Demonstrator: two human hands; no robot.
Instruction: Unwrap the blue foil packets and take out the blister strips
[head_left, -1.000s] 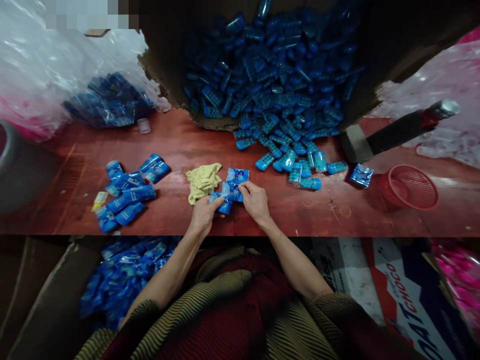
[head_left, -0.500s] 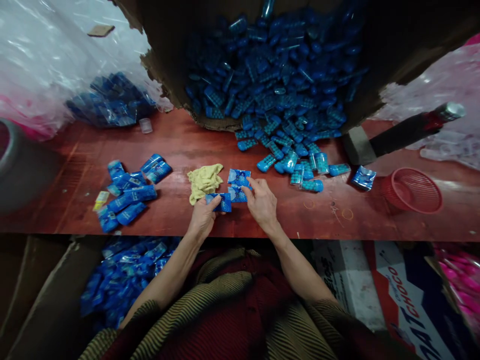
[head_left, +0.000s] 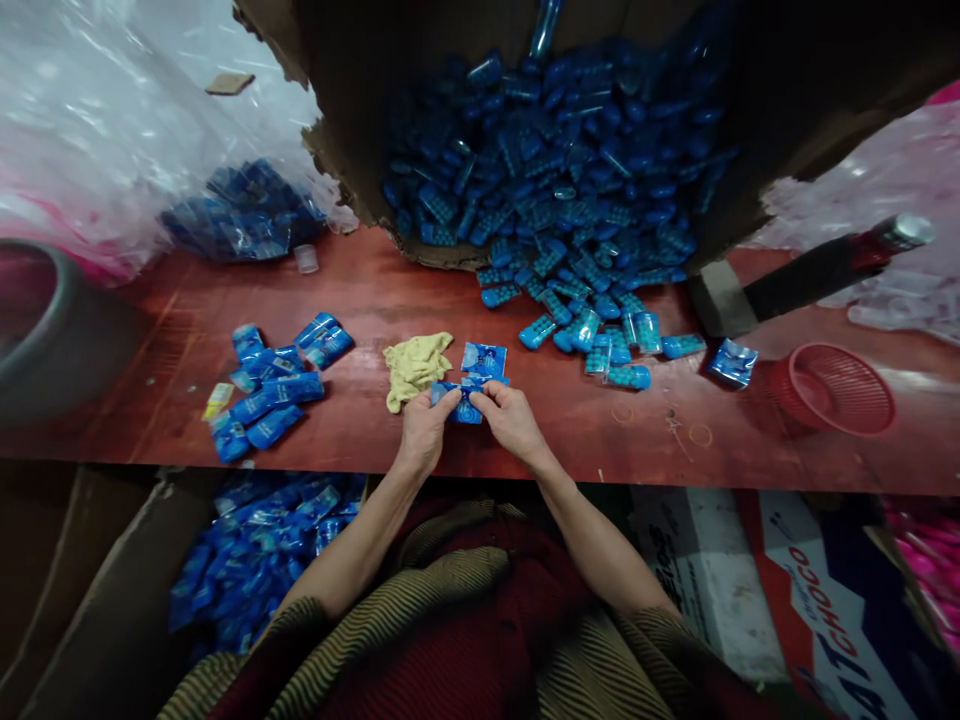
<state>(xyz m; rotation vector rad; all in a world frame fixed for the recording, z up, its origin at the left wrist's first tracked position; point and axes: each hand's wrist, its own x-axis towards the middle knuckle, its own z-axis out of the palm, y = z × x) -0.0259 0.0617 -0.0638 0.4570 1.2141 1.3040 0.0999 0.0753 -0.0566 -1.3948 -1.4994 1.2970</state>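
Between my two hands is a small blue printed sleeve (head_left: pixel 466 408), held low over the red tabletop. My left hand (head_left: pixel 426 428) pinches its left end between thumb and fingers. The thumb and fingertips of my right hand (head_left: pixel 511 418) close on its right side. Just beyond lie more flat blue sleeves (head_left: pixel 484 359), one partly covered by the held piece. A crumpled yellow cloth (head_left: pixel 417 368) rests beside my left hand. Blue-capped clear bottles with turquoise beads (head_left: pixel 628 376) spill toward my right.
A torn cardboard box (head_left: pixel 352 190) full of the bottles stands at the back. Several blue wrapped packs (head_left: pixel 271 392) lie left, near a grey bucket (head_left: pixel 52 340). On the right are a hammer (head_left: pixel 806 272), a blue pack stack (head_left: pixel 732 363) and a red basket (head_left: pixel 834 390).
My right hand let go of the flat sleeves beyond and came down to the sleeve in my left hand. Both hands now grip it. The view has shifted slightly.
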